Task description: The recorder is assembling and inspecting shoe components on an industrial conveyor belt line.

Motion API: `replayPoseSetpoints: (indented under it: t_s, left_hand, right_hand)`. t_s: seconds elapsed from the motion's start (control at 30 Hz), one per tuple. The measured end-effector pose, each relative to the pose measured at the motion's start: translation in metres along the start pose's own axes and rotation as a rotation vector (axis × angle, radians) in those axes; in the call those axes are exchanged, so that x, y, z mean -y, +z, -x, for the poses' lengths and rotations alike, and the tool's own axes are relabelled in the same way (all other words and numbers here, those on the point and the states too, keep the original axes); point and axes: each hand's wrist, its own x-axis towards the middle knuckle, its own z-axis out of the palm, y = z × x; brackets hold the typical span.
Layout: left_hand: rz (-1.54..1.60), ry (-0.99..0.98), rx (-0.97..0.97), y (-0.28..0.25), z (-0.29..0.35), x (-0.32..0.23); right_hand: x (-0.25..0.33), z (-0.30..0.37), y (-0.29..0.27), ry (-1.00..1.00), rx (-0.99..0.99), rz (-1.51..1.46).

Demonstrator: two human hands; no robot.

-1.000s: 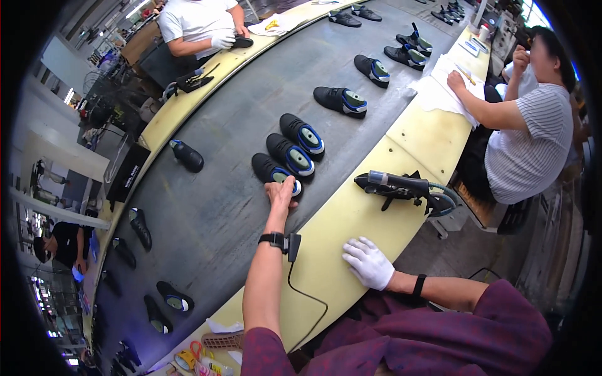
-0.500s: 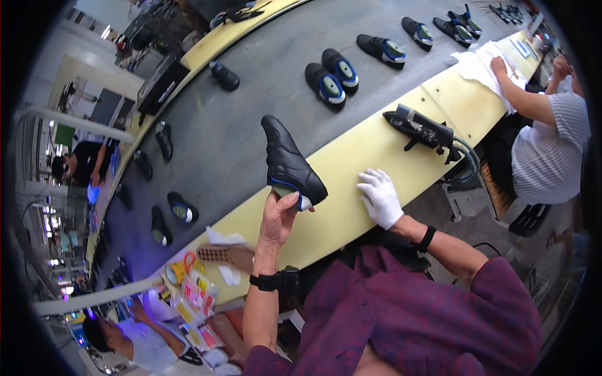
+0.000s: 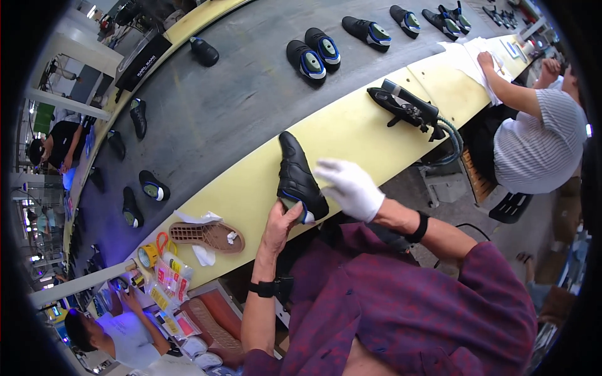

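Observation:
A black shoe (image 3: pixel 297 178) with blue edging at its collar is tilted toe-up above the pale yellow bench edge. My bare left hand (image 3: pixel 276 230) grips it by the heel end, thumb at the collar. Close to the right side of the shoe, my white-gloved right hand (image 3: pixel 352 190) holds nothing; its fingers are stretched out and slightly blurred. Whether those fingertips touch the shoe I cannot tell.
Several black shoes stand on the grey conveyor belt (image 3: pixel 207 113). On the yellow ledge (image 3: pixel 342 141) lie a brown sole (image 3: pixel 204 234), a yellow tape roll (image 3: pixel 148 255) and a black clamp-like tool (image 3: pixel 407 108) with a hose. A co-worker (image 3: pixel 533 138) sits at the right.
The shoe has come down toward me off the belt's edge. My right hand has moved left, up to the shoe. The view has shifted slightly, uncovering the sole.

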Motion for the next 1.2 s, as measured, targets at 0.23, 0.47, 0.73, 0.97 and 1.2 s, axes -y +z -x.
replayPoseSetpoints:
  t_s: [0.23, 0.47, 0.73, 0.97, 1.2]
  left_hand:
    - [-0.721, 0.192, -0.235, -0.002, -0.009, 0.027]
    - [-0.858, 0.151, -0.316, 0.022, -0.021, 0.048]
    - [-0.992, 0.229, -0.421, 0.054, -0.02, 0.05]
    - [-1.14, 0.488, -0.347, 0.055, -0.026, 0.074]
    - [-1.387, 0.785, -0.396, 0.052, -0.027, 0.075]
  right_hand:
    - [-0.136, -0.053, -0.115, 0.146, -0.362, 0.941]
    - [-0.184, -0.083, -0.139, 0.478, 0.074, 0.504]
    - [-0.044, -0.086, -0.095, 0.319, 0.196, -0.006]
    - [-0.008, -0.094, -0.041, 0.479, 0.436, -0.039]
    - [-0.001, -0.096, -0.035, 0.446, 0.43, 0.003]
